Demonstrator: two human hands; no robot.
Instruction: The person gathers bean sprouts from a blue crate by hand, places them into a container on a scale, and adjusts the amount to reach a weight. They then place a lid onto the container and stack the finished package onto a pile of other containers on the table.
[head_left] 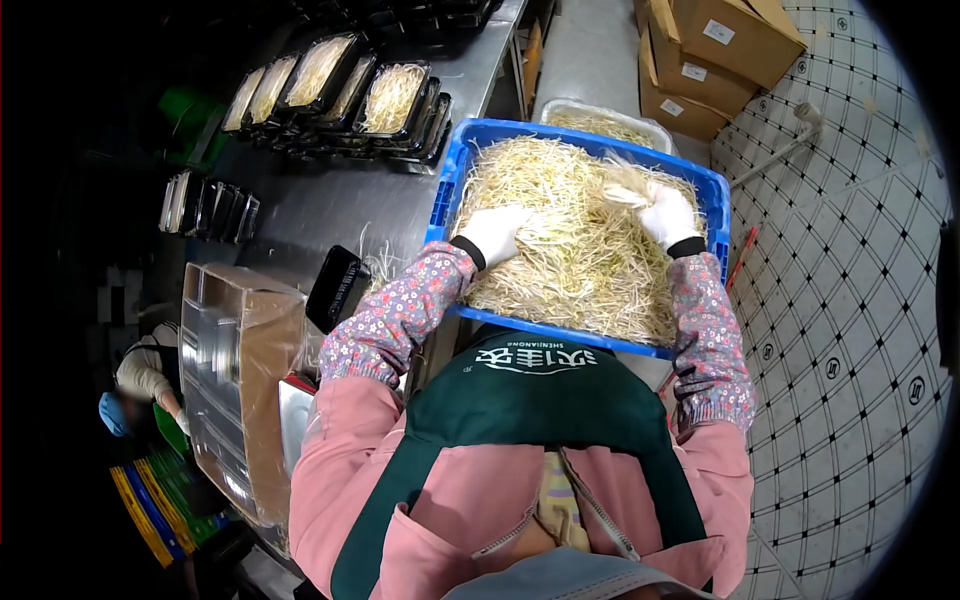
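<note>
A blue crate in front of me is heaped with pale bean sprouts. My right hand, in a white glove, is closed around a small bunch of sprouts over the right side of the heap. On the left side, my left hand, gloved too, reaches into the sprouts. Its fingertips are sunk among the strands, so their grip is hidden.
Black trays packed with sprouts are stacked on the steel table. An empty black tray lies near a carton of clear lids. Behind the crate is a clear tub. Cardboard boxes stand back right; another person is at far left.
</note>
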